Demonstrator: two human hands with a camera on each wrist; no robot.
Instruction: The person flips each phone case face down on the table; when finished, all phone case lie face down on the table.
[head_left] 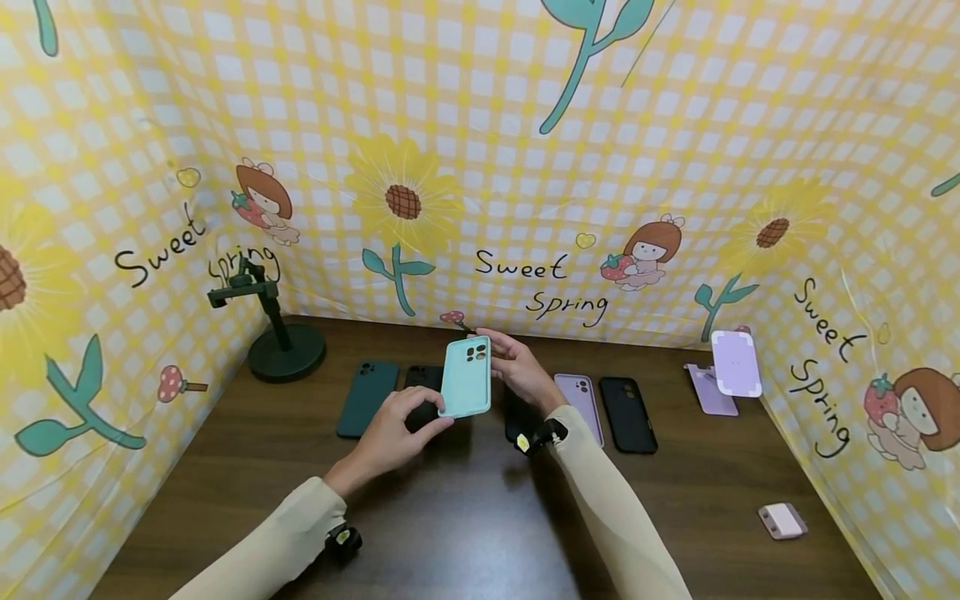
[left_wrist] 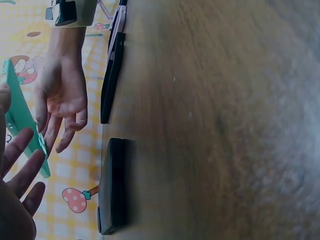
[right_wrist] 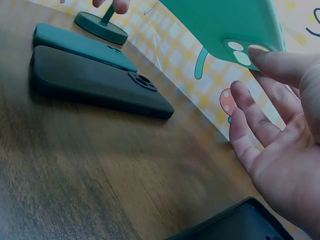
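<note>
A mint-green phone case (head_left: 465,387) is held up above the table between both hands, its camera cutouts towards the top. My left hand (head_left: 397,427) pinches its lower left corner between thumb and finger. At the upper right edge my right hand (head_left: 527,372) grips it, and in the right wrist view the thumb lies beside the camera cutouts of the case (right_wrist: 215,22). Behind the left hand lie a dark teal phone case (head_left: 366,400) and a black one (head_left: 424,377). Another black case (head_left: 512,423) lies partly hidden under the right wrist.
Right of the hands lie a lilac phone case (head_left: 585,408) and a black phone case (head_left: 628,417). A dark green stand (head_left: 287,354) is at the back left, a purple stand (head_left: 737,364) at the right. A small pale charger (head_left: 782,521) sits near the right edge. Patterned cloth surrounds the table.
</note>
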